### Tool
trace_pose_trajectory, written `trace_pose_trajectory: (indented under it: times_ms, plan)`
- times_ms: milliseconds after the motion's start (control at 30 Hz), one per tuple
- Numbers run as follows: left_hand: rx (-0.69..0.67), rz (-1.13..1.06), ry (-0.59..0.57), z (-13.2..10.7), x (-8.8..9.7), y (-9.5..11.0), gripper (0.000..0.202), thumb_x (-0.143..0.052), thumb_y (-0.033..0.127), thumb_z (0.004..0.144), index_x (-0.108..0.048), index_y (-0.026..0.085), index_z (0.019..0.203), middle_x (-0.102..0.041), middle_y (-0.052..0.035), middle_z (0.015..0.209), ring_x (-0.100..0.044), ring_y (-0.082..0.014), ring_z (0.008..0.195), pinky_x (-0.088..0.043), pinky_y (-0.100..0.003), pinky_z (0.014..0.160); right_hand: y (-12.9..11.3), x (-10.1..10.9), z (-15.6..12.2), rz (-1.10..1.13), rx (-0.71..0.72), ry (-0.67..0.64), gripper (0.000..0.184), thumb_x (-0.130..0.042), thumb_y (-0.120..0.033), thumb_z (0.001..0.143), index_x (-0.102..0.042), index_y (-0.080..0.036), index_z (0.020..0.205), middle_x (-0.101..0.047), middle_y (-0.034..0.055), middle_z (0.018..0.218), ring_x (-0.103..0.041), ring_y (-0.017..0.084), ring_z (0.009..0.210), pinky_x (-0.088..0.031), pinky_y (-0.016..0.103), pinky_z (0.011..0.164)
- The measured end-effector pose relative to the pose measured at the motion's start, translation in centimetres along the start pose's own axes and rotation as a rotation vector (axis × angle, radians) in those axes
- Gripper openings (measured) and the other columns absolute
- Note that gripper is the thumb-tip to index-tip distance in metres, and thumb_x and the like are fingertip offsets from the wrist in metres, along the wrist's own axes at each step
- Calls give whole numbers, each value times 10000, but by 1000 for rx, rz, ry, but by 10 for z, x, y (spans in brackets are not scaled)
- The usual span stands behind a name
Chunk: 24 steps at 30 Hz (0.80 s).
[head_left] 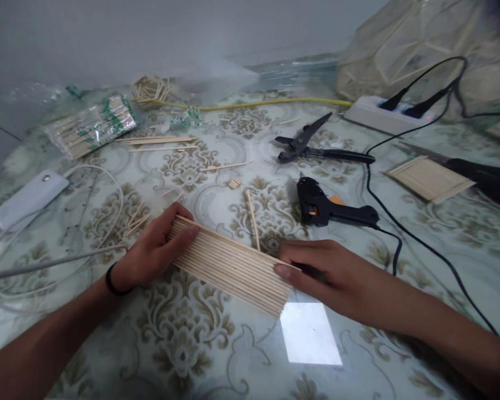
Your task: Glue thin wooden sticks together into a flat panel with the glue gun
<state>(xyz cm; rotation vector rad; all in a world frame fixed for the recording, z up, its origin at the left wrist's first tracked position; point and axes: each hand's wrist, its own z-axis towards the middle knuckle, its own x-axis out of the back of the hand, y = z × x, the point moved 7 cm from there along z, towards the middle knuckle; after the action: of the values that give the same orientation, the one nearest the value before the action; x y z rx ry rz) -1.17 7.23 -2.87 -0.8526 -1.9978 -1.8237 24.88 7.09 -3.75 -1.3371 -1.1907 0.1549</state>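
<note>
A flat panel of wooden sticks (233, 266), laid side by side, is held tilted above the patterned table. My left hand (158, 244) grips its left end, thumb on top and fingers behind. At the right end my right hand (316, 272) pinches the upper corner between thumb and fingers. A single loose stick (253, 221) lies just beyond the panel's upper edge. Farther back on the right, a black glue gun (331, 205) rests on its side, with black pliers-like cutters (312, 147) behind it.
A wrapped stick bundle (94, 128), loose sticks (162, 141) and a white device with a cable (29, 200) lie left. A power strip (389, 114), black cords, a small wooden panel (429, 178) and black-handled scissors (483, 175) are right. A stick frame structure (412, 50) stands behind.
</note>
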Motion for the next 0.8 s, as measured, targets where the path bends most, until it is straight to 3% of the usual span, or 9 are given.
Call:
trace_pose_trajectory:
  times_ms: [800]
  plan:
    - [2,6,6,0,0,-2,353,-581,570,1004,-587,217,1004,-524,43,760,-468,-114,657,-376,-249,589,2,1,-3,-13,24,22,635,-453,-662,1035,-510,-118,711,-480,5,678,-421,24,626,-323,177,596]
